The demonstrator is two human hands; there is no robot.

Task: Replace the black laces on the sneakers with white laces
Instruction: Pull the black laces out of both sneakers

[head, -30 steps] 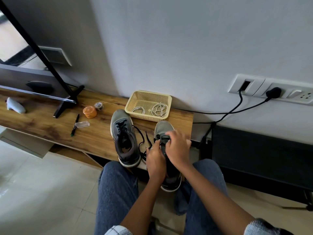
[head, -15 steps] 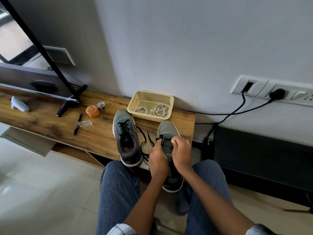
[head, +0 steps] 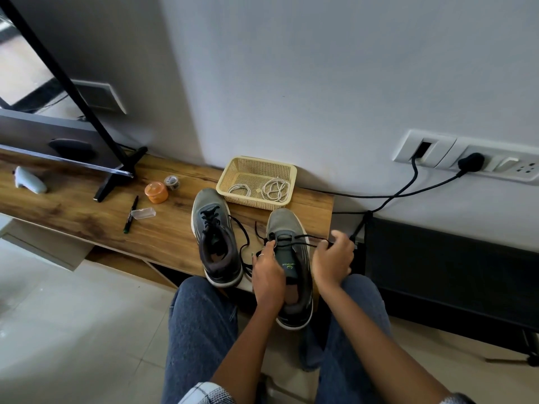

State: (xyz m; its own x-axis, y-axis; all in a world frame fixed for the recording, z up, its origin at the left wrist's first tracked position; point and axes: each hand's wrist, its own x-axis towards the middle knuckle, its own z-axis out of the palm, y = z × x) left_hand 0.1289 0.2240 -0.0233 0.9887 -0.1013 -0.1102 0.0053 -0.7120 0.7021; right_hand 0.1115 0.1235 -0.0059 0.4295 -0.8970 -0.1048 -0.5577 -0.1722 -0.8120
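Note:
Two grey sneakers stand on the wooden bench [head: 163,237]. The left sneaker [head: 216,237] still carries its black lace, with loose ends trailing to its right. The right sneaker [head: 291,263] overhangs the bench edge between my knees. My left hand [head: 267,274] holds its left side near the eyelets, fingers curled on the black lace. My right hand [head: 334,259] pinches the black lace [head: 306,239] and holds it stretched out to the right of the shoe. Two coiled white laces [head: 272,189] lie in the cream basket [head: 233,173] behind the shoes.
An orange container [head: 156,192], a tape roll [head: 171,182], a black pen [head: 130,214] and a small clear case [head: 143,213] lie left of the shoes. A black stand leg [head: 116,182] rests on the bench. Black cables [head: 393,196] run from the wall sockets to the right.
My right hand has pulled the black lace out to the right, away from the shoe. My left hand has stayed at the shoe's left side. More of the shoe's tongue shows.

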